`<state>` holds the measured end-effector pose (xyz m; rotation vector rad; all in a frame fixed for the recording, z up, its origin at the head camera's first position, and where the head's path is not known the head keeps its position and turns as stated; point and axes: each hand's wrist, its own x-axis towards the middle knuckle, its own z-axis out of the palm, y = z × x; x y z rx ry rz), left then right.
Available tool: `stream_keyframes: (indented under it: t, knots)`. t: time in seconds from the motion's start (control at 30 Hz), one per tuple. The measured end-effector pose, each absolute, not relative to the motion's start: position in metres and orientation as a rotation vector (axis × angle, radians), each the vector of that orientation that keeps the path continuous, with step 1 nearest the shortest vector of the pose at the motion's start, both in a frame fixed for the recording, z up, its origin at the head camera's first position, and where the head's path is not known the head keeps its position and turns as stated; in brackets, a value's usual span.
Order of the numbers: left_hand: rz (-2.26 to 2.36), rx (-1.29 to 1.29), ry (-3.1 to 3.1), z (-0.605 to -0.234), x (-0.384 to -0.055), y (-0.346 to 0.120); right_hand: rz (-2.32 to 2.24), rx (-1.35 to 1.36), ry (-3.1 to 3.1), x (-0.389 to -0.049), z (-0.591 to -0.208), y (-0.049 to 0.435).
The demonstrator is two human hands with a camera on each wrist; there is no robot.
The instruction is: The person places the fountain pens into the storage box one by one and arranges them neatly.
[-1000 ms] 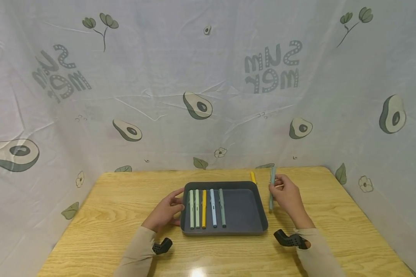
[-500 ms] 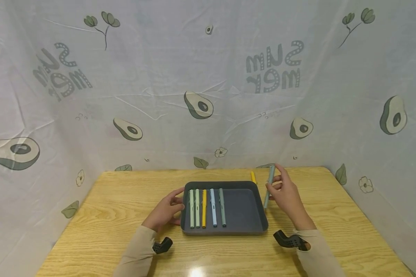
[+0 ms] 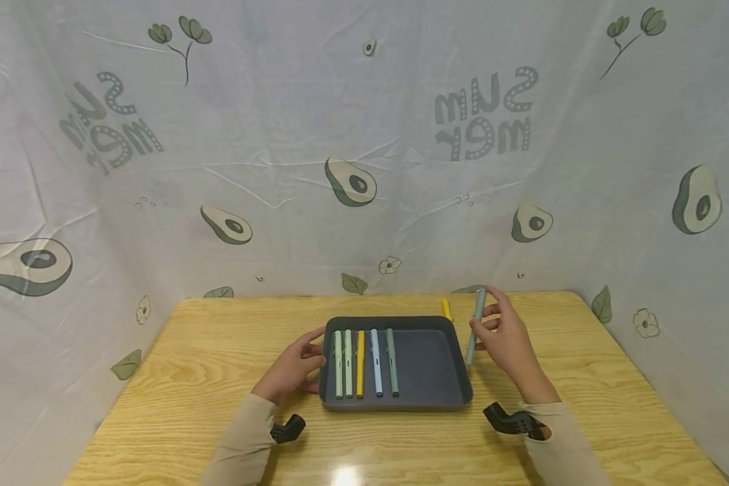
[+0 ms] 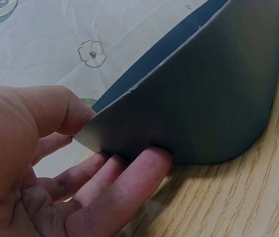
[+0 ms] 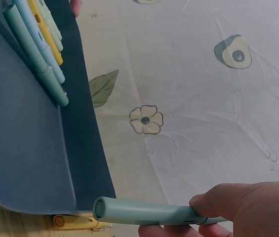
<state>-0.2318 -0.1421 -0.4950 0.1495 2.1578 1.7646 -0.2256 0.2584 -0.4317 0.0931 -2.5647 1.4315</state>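
My right hand (image 3: pixel 505 337) holds a grey-green capped pen (image 3: pixel 477 324) just right of the tray, thumb on one side and fingers on the other. The index fingertip reaches the pen's upper end, and its lower end is close to the tray's right wall. In the right wrist view the end of this pen (image 5: pixel 144 211) points left. My left hand (image 3: pixel 293 368) grips the dark grey tray (image 3: pixel 395 408) by its left side. In the left wrist view the thumb lies at the rim and several fingertips (image 4: pixel 152 163) touch the outer wall (image 4: pixel 193 108).
Inside the tray, from the left, lie two pale green pens (image 3: pixel 348 364), a yellow pen (image 3: pixel 360 364), a light blue pen (image 3: pixel 376 364) and a grey-green pen (image 3: pixel 392 364). Another yellow pen (image 3: pixel 447 309), partly hidden, lies behind the tray. A patterned curtain (image 3: pixel 364 135) hangs beyond the table.
The held pen's lower end has swung left towards the tray, and my right index finger has stretched up to its top end. The left hand and the tray have stayed put.
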Motion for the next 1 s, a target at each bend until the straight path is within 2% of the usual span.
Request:
stream_keyframes:
  t: [1.0]
  knots:
    - [1.774,0.144,2.150,-0.494,-0.232,-0.141,1.543,0.136,-2.588,-0.222,-0.437,0.236]
